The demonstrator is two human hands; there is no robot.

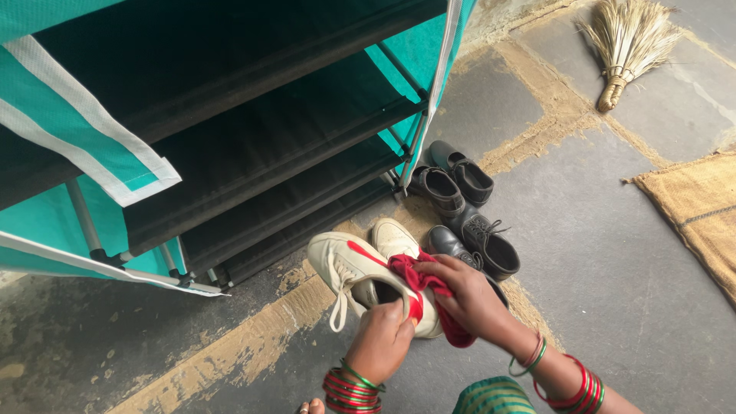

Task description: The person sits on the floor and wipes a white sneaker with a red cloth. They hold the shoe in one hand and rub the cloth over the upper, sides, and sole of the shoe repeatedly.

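Observation:
My left hand (381, 341) grips the heel end of a white sneaker (349, 268) with a red stripe and white laces, held just above the floor. My right hand (469, 297) presses a red cloth (414, 277) against the sneaker's side. A second white sneaker (393, 237) lies on the floor just behind the first. Both wrists carry red and green bangles.
A teal fabric shoe rack (230, 146) with dark shelves stands at the left, its flap open. Two pairs of black shoes (460, 207) sit beside it. A straw broom (627, 42) lies at the top right, a burlap mat (701, 207) at the right edge.

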